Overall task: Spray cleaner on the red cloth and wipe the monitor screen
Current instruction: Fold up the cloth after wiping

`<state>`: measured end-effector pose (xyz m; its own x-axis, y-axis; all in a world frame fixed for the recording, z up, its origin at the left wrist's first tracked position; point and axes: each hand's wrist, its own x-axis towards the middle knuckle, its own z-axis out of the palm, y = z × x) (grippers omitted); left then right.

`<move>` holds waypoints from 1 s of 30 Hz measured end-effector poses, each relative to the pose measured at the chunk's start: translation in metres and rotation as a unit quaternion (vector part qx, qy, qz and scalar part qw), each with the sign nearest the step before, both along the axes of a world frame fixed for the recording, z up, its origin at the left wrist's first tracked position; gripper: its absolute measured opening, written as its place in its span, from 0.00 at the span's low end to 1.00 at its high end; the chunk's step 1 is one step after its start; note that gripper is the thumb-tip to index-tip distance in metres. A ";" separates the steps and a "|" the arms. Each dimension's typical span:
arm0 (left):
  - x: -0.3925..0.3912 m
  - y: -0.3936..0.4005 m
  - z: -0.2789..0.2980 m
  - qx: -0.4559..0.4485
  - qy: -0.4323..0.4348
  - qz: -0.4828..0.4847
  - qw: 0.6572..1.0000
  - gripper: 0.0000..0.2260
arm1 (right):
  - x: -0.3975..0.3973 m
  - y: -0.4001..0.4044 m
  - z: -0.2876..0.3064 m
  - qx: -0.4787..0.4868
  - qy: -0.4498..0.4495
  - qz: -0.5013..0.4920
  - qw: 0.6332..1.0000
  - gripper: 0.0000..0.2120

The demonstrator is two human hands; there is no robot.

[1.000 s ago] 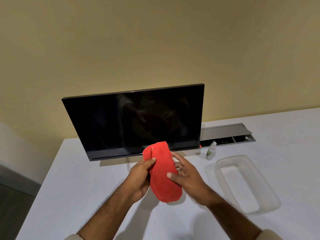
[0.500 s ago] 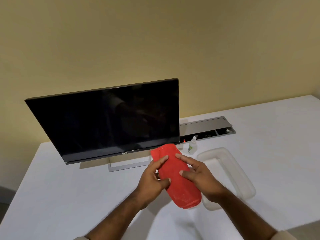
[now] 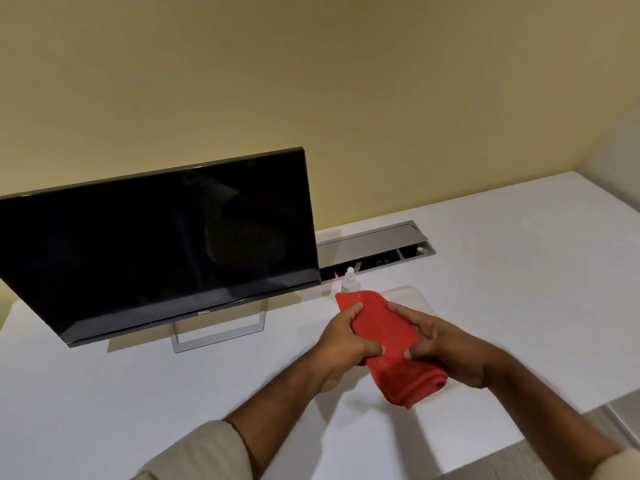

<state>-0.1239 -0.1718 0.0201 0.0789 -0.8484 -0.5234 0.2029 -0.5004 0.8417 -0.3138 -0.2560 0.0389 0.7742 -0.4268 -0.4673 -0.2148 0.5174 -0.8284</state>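
Hands, two: left grip and right grip both clutch one red cloth beside one monitor.

"DELL" logo on lower bezel of monitor.

Two bare forearms reach in from the bottom edge. The left sleeve is light beige cloth, pushed back to end partway up the forearm, its cuff edge curved and softly creased. A thin dark band or cord shows just beyond that cuff. The right sleeve is the same pale beige, only a small part showing at the lower right corner. No rings or watch show on the left hand or the right hand.
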 end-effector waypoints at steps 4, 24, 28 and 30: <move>-0.020 -0.021 -0.008 0.034 0.007 -0.026 0.999 0.44 | -0.023 -0.015 -0.010 0.060 0.020 -0.025 0.998 0.34; 0.050 0.060 -0.118 0.024 -0.444 -0.037 0.895 0.28 | -0.014 -0.030 -0.071 -0.171 0.244 0.114 0.948 0.47; 0.058 0.076 -0.137 0.033 -0.534 -0.076 0.841 0.31 | -0.009 -0.025 -0.081 -0.238 0.284 0.181 0.911 0.55; 0.060 0.081 -0.145 0.014 -0.568 -0.095 0.817 0.31 | -0.010 -0.025 -0.087 -0.265 0.285 0.194 0.900 0.60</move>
